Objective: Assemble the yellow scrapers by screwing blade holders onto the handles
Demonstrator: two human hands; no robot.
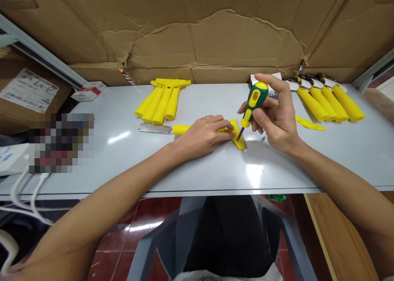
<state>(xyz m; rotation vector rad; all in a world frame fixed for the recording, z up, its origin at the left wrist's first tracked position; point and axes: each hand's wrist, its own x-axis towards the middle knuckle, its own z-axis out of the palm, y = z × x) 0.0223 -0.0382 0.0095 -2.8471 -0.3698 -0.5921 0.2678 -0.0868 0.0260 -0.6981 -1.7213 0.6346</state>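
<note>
My left hand (pixel 207 136) lies over a yellow T-shaped handle piece (pixel 237 134) and grips it against the grey tabletop. The handle's tube end (pixel 181 130) shows to the left of that hand, beside flat metal blades (pixel 155 128). My right hand (pixel 278 116) is wrapped round a green and yellow screwdriver (pixel 254 102), tilted with its tip down on the T-shaped head. Small screws (pixel 263 138) lie on the table just under my right hand.
Several yellow handles (pixel 161 102) lie at the back left. Several more with dark-and-white heads (pixel 329 102) are at the back right, near a yellow strip (pixel 310 123). A small box (pixel 88 91), cables (pixel 35 190) and a blurred patch are left; cardboard (pixel 215 42) stands behind.
</note>
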